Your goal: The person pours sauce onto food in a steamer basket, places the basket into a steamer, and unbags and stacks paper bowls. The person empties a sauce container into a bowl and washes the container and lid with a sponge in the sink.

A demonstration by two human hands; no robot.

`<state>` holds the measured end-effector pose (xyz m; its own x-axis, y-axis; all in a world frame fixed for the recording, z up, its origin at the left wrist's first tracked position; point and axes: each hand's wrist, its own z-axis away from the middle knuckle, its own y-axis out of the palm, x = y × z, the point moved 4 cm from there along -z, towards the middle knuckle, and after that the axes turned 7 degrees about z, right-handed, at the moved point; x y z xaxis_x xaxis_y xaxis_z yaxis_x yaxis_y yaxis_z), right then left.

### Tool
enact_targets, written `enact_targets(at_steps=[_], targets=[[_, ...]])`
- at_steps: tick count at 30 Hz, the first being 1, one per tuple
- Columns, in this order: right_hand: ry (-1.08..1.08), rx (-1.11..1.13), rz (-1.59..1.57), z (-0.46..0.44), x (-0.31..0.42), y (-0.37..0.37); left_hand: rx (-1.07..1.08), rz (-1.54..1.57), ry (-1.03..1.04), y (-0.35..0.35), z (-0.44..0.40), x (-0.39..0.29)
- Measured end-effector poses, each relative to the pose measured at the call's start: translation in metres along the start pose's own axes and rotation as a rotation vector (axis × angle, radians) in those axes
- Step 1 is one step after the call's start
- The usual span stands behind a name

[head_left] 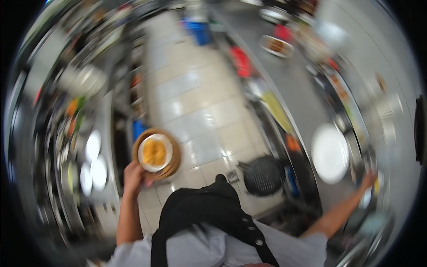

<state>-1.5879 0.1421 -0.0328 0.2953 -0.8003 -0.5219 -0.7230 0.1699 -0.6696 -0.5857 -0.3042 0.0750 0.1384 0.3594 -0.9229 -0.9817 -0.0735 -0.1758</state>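
Note:
My left hand (pixel 134 178) is closed on the rim of a round bamboo steamer basket (pixel 175 153), held out over the floor. Inside the basket sits a white dish (pixel 151 168) with yellow-orange food (pixel 154 152) in it. Out to the right, my right hand (pixel 368 179) reaches over the counter, beside small containers and a bit of yellow. Motion blur smears its fingers, so what it touches cannot be made out. A large white oval plate (pixel 330 153) lies on the counter to the left of that hand.
A tiled floor (pixel 195 115) runs between two counters. White plates (pixel 98 171) stand on the left counter (pixel 106 133). On the right counter (pixel 284 89), a white dish holds brown food (pixel 276 45). A black ridged pan (pixel 263 175) is low at right; a blue bin (pixel 200 33) stands far ahead.

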Motion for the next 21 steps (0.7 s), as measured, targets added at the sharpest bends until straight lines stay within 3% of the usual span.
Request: enact_targets(at_steps=[1, 2, 3, 4, 6, 8, 10, 11, 13, 15, 19, 21], targets=[[0.424, 0.187, -0.676, 0.012, -0.011, -0.012, 0.047, 0.073, -0.015, 0.011, 0.007, -0.017], [0.108, 0.042, -0.243, 0.016, 0.020, -0.057, -0.020, 0.060, -0.028, 0.001, 0.011, -0.018], [0.492, 0.214, -0.701, 0.024, 0.036, -0.101, -0.016, 0.095, -0.082, -0.004, 0.010, -0.020], [0.534, 0.132, -0.688, 0.008, 0.089, -0.129, -0.036, 0.144, -0.142, -0.014, 0.020, -0.012], [0.613, 0.349, -1.052, -0.001, 0.169, -0.141, -0.080, 0.163, -0.171, -0.016, 0.026, -0.009], [0.522, 0.278, -1.330, -0.015, 0.263, -0.218, -0.135, 0.193, -0.183, -0.039, 0.039, -0.004], [0.342, 0.389, -1.519, -0.023, 0.343, -0.285, -0.193, 0.228, -0.194, -0.079, 0.056, 0.008], [0.197, 0.368, -1.581, -0.027, 0.387, -0.279, -0.240, 0.255, -0.182, -0.094, 0.068, 0.017], [-0.078, 0.298, -1.598, -0.018, 0.453, -0.401, -0.314, 0.285, -0.204, -0.122, 0.088, 0.028], [-0.276, 0.392, -1.736, 0.007, 0.511, -0.491, -0.380, 0.322, -0.224, -0.146, 0.106, 0.045], [-0.835, 0.299, -1.722, 0.087, 0.573, -0.655, -0.554, 0.408, -0.227, -0.187, 0.147, 0.084], [-1.023, 0.408, -1.751, 0.138, 0.586, -0.727, -0.642, 0.464, -0.241, -0.214, 0.167, 0.111]])
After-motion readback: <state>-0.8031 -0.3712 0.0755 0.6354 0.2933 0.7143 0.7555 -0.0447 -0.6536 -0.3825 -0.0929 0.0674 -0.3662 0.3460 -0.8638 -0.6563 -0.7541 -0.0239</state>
